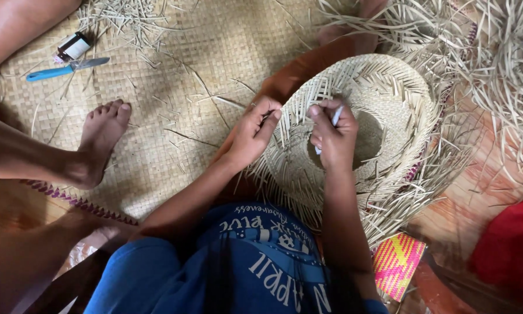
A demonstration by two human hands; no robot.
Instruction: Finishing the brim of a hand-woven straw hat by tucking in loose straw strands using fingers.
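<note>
Your woven hat (383, 116) rests on your lap over the floor mat (174, 116); its crown and most of the brim look plaited, while loose strip ends bristle all round the edge, so I judge trimming or tucking remains. Your left hand (253, 131) pinches a strip at the brim; your right hand (333, 132) is closed round a small white tool (336, 116)

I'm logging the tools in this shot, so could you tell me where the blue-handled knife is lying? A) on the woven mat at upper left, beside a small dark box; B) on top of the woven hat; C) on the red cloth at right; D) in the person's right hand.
A: the blue-handled knife lies flat on the woven mat, just below the small dark box.
</note>
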